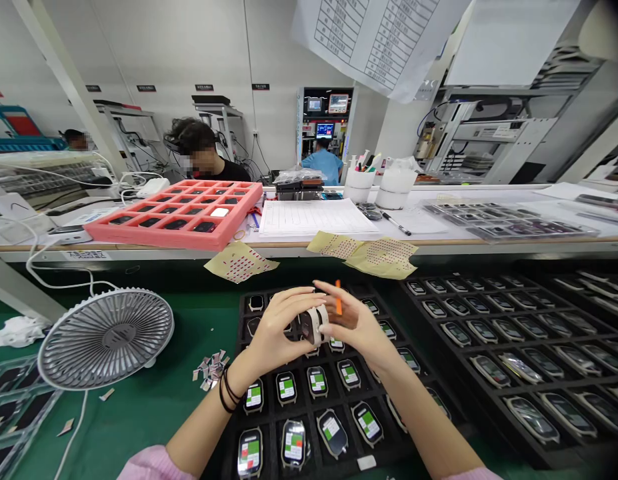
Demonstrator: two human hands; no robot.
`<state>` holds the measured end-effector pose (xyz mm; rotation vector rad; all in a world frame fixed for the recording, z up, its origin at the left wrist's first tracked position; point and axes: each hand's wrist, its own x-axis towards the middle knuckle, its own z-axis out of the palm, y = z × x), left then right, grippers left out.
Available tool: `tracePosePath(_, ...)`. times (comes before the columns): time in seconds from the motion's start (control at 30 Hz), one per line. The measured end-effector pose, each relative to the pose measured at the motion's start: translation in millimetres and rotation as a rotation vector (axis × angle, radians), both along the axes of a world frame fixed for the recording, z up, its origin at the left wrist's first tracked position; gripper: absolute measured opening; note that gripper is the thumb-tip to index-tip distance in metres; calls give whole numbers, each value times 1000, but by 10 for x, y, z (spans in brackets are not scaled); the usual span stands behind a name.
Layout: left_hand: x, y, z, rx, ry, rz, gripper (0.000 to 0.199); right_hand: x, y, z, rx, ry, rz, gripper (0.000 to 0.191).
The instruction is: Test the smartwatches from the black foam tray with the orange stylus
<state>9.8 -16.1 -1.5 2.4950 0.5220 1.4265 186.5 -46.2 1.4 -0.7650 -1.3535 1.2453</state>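
Observation:
Above a black foam tray (pixel 283 417), my left hand (pixel 276 330) is closed round a smartwatch case (pixel 307 327) whose dark face looks left. My right hand (pixel 361 330) grips a second pale watch case (pixel 323 321), pressed close against the first; whether the two touch is hard to tell. An orange strip (pixel 339 298) stands upright by the right fingers, and how it is held is hidden. Beneath both hands, watches with lit green and white screens (pixel 317 380) sit in the tray's slots. Some slots further back hold watches with dark screens (pixel 255 303).
To the right is another black tray (pixel 496 363) of watches. A grey fan (pixel 109 337) and small paper scraps (pixel 211 370) lie on the left of the green mat. The shelf ahead bears a pink foam tray (pixel 223 230); yellow sticker sheets (pixel 241 262) hang from its edge.

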Motion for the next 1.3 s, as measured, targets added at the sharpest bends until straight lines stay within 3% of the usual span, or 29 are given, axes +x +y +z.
tracePosePath(0.17,-32,-13,41,-26,-16,20,48,117,-97,18,346,-8,-482,32)
tracePosePath(0.23,-33,-19,49,-36,-28,20,47,152,-175,20,492,17,-558,32)
tracePosePath(0.4,-21,-41,50,-48,-30,9,48,142,-306,71,672,151,-428,43)
tracePosePath(0.7,-24,-81,77,-55,-27,14,48,99,-261,47,691,218,-502,39)
tracePosePath(1.3,-24,-101,65,-61,-47,31,45,105,-291,4,737,145,-480,39)
